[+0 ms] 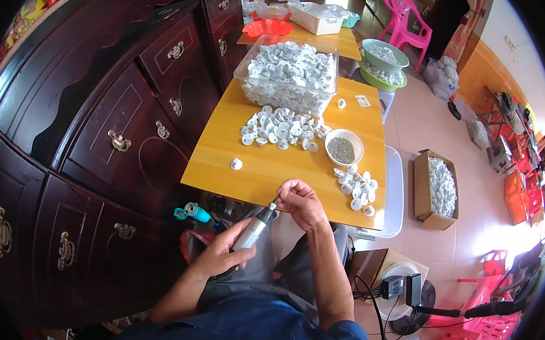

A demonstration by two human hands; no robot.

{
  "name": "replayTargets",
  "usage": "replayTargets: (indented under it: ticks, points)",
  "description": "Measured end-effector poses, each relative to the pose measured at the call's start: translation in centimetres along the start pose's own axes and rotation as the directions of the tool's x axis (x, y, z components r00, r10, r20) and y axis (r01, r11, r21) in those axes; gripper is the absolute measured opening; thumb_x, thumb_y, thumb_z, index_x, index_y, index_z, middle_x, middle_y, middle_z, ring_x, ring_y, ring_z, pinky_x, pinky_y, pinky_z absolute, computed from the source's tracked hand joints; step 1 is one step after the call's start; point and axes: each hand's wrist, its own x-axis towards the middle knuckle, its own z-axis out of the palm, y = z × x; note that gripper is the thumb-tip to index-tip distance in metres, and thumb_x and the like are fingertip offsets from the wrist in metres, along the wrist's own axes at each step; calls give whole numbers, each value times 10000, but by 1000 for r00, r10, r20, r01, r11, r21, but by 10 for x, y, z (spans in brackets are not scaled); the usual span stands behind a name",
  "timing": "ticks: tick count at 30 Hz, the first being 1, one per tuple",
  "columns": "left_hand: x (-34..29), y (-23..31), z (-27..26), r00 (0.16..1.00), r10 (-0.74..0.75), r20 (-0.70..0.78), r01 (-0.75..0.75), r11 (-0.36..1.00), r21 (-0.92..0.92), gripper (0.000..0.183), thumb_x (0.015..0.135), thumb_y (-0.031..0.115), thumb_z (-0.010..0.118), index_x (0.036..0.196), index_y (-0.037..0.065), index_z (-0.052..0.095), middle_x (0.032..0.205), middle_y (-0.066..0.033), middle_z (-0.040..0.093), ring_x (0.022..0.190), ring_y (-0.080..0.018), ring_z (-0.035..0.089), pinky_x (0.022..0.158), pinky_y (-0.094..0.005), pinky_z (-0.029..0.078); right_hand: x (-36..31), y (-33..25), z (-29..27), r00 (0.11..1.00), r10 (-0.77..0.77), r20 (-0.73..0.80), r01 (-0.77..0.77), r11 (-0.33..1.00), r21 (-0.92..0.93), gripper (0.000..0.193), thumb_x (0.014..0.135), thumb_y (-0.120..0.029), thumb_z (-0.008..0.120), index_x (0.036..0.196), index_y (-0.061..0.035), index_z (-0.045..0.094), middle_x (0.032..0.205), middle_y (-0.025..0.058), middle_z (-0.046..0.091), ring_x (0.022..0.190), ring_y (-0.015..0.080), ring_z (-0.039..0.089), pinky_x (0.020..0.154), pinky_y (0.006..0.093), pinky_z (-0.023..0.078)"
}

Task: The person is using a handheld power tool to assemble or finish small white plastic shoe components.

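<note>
My left hand point(221, 250) is wrapped round a grey electric screwdriver point(251, 235) with a black nose, tilted up toward the table's front edge. A small white piece point(272, 206) sits at its tip. Right beside that tip, my right hand point(304, 207) has thumb and forefinger pinched together; what they hold is too small to make out. Beyond the hands, one white round plastic part point(236, 164) lies alone on the yellow table point(217, 147). A loose heap of similar white parts point(282, 128) lies farther back.
A clear bin point(284, 98) full of white parts stands behind the heap. To its right, a white bowl point(352, 138) holds small grey metal pieces, near a smaller pile point(358, 187). Dark drawers point(116, 140) line the left. A filled cardboard box point(421, 190) stands on the floor.
</note>
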Motion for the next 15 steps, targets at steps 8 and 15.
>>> replayTargets:
  ticks: [8, 15]
  points:
    - [0, -8, -1, 988, 77, -133, -71, 996, 47, 701, 914, 101, 663, 1509, 19, 302, 895, -14, 578, 670, -61, 534, 601, -220, 469, 13, -5, 18, 996, 34, -85, -34, 999, -2, 353, 930, -165, 699, 1243, -66, 568, 1076, 40, 651, 912, 132, 636, 805, 273, 531]
    - [-8, -3, -20, 940, 162, -302, -132, 984, 118, 695, 885, 56, 651, 1498, 24, 324, 900, -29, 581, 665, -60, 539, 581, -218, 475, 61, 1, 16, 973, -206, -109, 9, 499, -867, 446, 859, -194, 745, 1249, -52, 581, 1072, 103, 650, 931, 177, 668, 794, 328, 535]
